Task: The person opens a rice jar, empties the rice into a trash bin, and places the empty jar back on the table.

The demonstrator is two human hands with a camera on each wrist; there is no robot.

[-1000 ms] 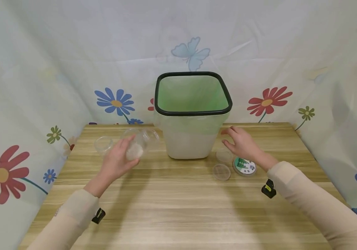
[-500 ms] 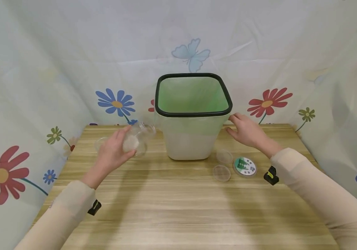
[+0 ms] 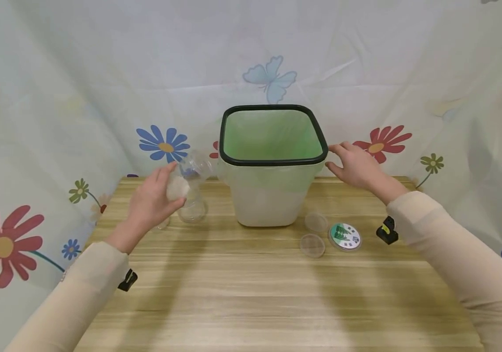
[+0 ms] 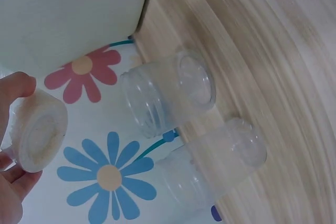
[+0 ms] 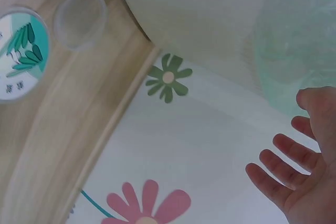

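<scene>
My left hand grips a clear plastic jar by its whitish base end, raised left of the bin and tilted with its mouth toward it. In the left wrist view the whitish base sits between thumb and fingers. Beyond it stand two clear jars, a nearer jar and another jar. At the right side of the black-rimmed bin, my right hand has its fingers loosely spread close to the rim. The right wrist view shows these fingers holding nothing, beside the green liner.
Two clear lids, a farther lid and a nearer lid, lie right of the bin. Next to them is a round lid with a green and white label. A flowered curtain surrounds the wooden table.
The left hand has lifted the jar up and slightly left from the table, revealing a standing jar below. The right hand has risen along the bin's side to its rim.
</scene>
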